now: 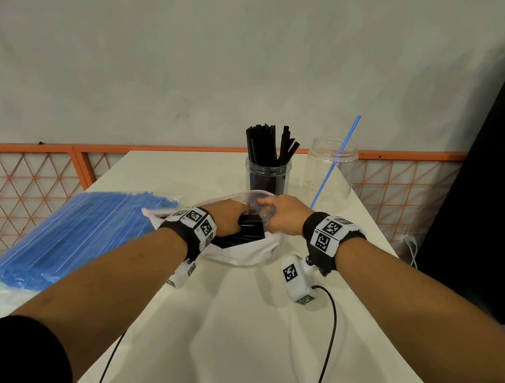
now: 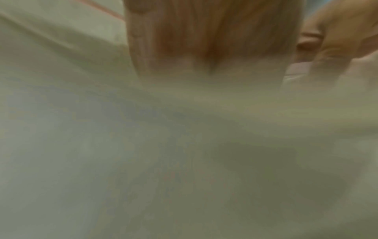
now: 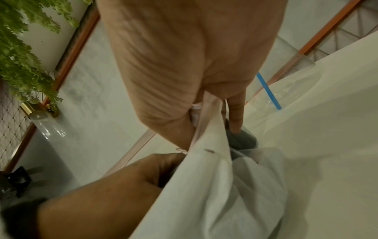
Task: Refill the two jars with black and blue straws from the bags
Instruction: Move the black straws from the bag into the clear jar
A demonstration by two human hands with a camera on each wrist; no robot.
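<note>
My left hand [image 1: 228,217] reaches into the open mouth of a white plastic bag [image 1: 245,255] and curls round a bundle of black straws [image 1: 249,228]. My right hand [image 1: 283,215] pinches the bag's rim and holds it open; the right wrist view shows the bag [image 3: 214,186] hanging from that pinch. Behind the hands, a clear jar [image 1: 266,174] holds several black straws. To its right, a second clear jar [image 1: 329,169] holds one blue straw [image 1: 334,162]. The left wrist view is blurred by the bag's film [image 2: 184,145] below my left hand [image 2: 204,35].
A long bag of blue straws [image 1: 76,231] lies along the left edge of the white table [image 1: 224,333]. An orange lattice rail [image 1: 38,161] runs behind it. A black planter [image 1: 504,194] with greenery stands at the right. Black cables [image 1: 330,332] trail over the near tabletop.
</note>
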